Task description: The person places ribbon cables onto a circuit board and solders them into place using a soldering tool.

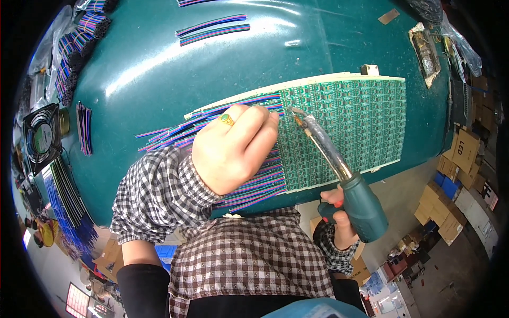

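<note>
A large green circuit board panel (339,122), made of many small repeated boards, lies on the table. Strips of blue, pink and black ribbon wire (254,186) run along its left part, their ends meeting the green boards. Over these strips my left hand (233,143) is closed, fingertips pinched on a ribbon wire at the board; the fingers partly hide it. A green soldering gun (363,206) is gripped in my right hand (342,222), seen partly behind the handle. Its tip (295,112) points at the boards just right of my left fingertips.
Loose ribbon wires (214,29) lie at the far side, with bundles (69,63) at the far left. A black fan (42,139) stands at the left edge. A worn metal holder (424,53) sits at the far right. Cardboard boxes (442,206) are beyond the table's right side.
</note>
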A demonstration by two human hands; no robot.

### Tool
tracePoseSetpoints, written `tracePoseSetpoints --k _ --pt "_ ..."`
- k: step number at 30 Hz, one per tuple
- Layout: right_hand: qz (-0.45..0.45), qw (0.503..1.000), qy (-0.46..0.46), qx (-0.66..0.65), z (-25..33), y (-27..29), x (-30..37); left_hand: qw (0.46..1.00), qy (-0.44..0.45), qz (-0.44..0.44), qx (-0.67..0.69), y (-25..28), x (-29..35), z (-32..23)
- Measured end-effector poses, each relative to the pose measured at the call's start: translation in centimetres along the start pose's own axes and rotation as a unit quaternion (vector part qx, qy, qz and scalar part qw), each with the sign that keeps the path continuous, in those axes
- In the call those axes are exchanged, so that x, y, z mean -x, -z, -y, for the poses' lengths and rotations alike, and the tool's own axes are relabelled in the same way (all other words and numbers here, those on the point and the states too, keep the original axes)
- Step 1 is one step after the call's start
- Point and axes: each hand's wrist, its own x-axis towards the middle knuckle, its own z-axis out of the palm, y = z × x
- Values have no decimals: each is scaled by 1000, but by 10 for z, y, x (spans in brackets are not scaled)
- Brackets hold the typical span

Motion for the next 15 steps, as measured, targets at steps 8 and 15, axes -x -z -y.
tracePoseSetpoints --k 8,15 --pt "-10 1000 -25 -15 -1 -1 5 1000 9 9 1 1 0 -1" --pt "18 1000 9 -2 3 -9 1 1000 17 17 15 2 -1 -1"
